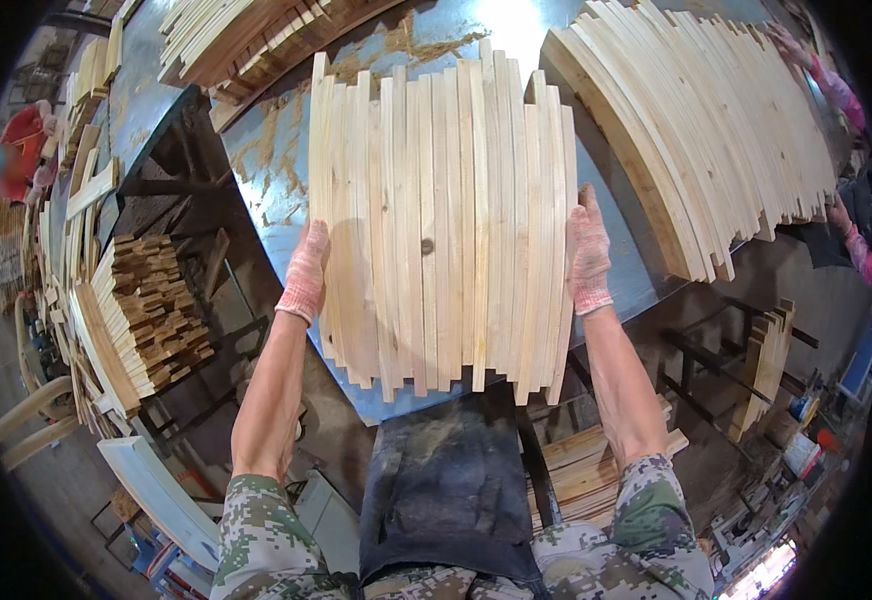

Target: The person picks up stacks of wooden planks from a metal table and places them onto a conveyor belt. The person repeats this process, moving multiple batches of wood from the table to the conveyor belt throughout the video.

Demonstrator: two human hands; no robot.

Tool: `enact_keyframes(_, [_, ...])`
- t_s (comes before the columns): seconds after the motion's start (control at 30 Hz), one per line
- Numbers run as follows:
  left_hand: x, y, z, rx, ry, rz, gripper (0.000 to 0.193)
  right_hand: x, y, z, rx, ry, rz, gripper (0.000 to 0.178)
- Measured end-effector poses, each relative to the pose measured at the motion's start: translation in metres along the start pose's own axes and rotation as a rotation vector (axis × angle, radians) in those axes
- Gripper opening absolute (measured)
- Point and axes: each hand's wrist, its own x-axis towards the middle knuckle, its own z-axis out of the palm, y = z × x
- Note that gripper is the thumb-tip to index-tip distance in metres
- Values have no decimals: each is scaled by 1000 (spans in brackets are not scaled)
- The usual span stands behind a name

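Note:
A row of pale wooden slats [446, 230] stands packed side by side on the metal-topped table [266, 190] in front of me, with uneven ends. One slat near the middle has a dark knot. My left hand [306, 272], in a pink-and-white knitted glove, presses flat along the row's left outer side. From the right outer side my right hand [589, 255], gloved the same way, presses back, so the row is squeezed between both palms. Parts of my fingers are hidden by the slats. The near ends overhang the table's front edge.
Another long row of slats [696, 130] lies to the right, with a co-worker's pink sleeve [836, 95] beside it. More slats [246, 40] lie at the far left of the table. Stacked wood [151, 320] stands lower left; loose boards [596, 465] lie below right.

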Motion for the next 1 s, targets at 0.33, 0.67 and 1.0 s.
enact_keyframes(0.33, [-43,-5,14,-182,-120,-170,79,-54,-33,-25,255,28,277,66])
enact_keyframes(0.67, [-111,-42,37,-188,-123,-310,71,-116,-47,-84,396,-33,557,63])
enact_keyframes(1.0, [-158,-37,17,-216,-120,-232,75,-149,-78,-54,285,-221,674,71])
